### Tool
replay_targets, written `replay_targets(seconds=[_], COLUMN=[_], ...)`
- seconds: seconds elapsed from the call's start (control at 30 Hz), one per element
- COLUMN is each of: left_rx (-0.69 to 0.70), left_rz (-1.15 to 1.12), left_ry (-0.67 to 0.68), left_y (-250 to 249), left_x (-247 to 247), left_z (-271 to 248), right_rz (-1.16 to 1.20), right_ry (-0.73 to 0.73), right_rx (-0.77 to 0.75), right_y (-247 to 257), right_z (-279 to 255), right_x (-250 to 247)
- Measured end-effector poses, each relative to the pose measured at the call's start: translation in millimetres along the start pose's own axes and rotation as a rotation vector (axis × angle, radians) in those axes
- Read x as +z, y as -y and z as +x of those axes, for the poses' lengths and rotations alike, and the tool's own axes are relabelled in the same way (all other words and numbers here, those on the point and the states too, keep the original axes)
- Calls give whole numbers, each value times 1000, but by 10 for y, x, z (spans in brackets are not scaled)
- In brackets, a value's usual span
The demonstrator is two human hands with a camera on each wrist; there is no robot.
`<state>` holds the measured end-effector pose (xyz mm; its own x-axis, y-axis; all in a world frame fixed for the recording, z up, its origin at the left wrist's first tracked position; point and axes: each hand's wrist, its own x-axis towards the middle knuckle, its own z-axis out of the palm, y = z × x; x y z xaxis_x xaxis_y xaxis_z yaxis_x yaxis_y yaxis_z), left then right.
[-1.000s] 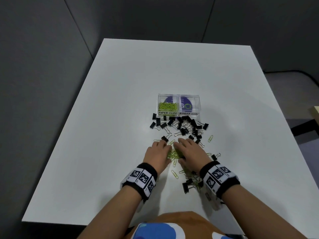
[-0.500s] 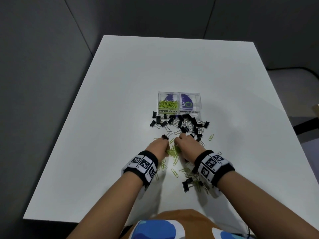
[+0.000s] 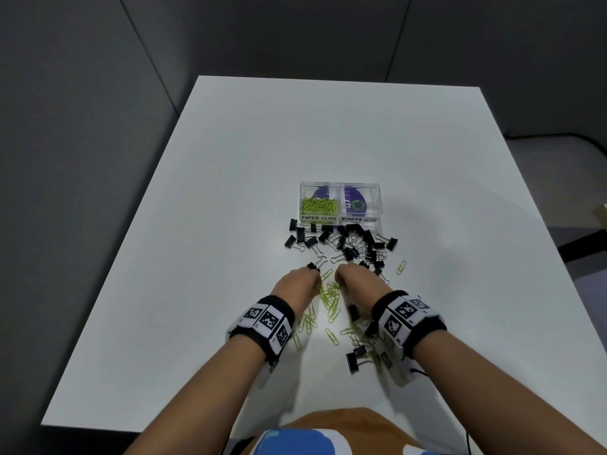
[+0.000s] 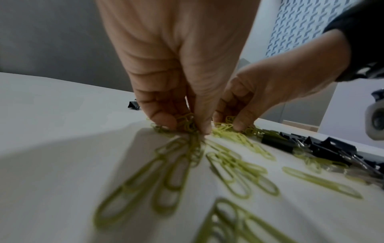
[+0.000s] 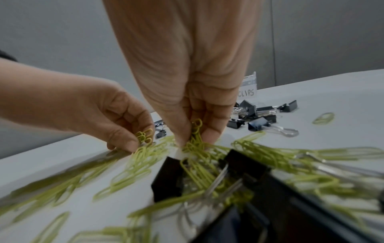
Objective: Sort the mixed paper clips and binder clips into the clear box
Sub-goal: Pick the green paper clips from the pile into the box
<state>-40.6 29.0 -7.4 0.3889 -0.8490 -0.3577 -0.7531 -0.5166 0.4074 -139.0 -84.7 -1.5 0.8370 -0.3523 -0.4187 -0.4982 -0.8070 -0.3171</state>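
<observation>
Green paper clips (image 3: 330,298) lie scattered on the white table (image 3: 230,192) between my wrists. My left hand (image 3: 297,285) pinches a small bunch of green paper clips (image 4: 187,122) at the table surface. Beside it my right hand (image 3: 356,280) pinches another bunch of them (image 5: 196,131). Black binder clips (image 3: 345,241) lie in a heap just beyond my hands. Behind the heap stands the clear box (image 3: 340,201); its left compartment, labelled PAPER CLIPS, holds green clips, and the right one is labelled BINDER CLIPS.
More black binder clips (image 3: 356,357) and green clips lie under and beside my right wrist. A lone green clip (image 3: 400,267) lies to the right of the heap. Dark grey walls enclose the table at the left and back.
Both hands have lifted from lying flat over the pile to pinching with curled fingers. My wrists have risen, and more green clips show beneath them.
</observation>
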Motion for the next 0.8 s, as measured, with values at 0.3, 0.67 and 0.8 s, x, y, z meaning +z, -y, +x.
replay_targets(seconds=[0.3,0.67,0.8], left_rx=[-67,-149,-196], left_rz=[-138,-301,-272], left_ry=[13,-20,-38], left_y=[91,166,280], left_x=[-151,-242,-241], left_z=[108,-6,-4], right_rz=[415,855,728], right_ry=[-56,-163,-113], right_rx=[119,345,325], right_y=[-66,-40,-59], right_z=[-45,79,51], right_x=[-186,-207,-156])
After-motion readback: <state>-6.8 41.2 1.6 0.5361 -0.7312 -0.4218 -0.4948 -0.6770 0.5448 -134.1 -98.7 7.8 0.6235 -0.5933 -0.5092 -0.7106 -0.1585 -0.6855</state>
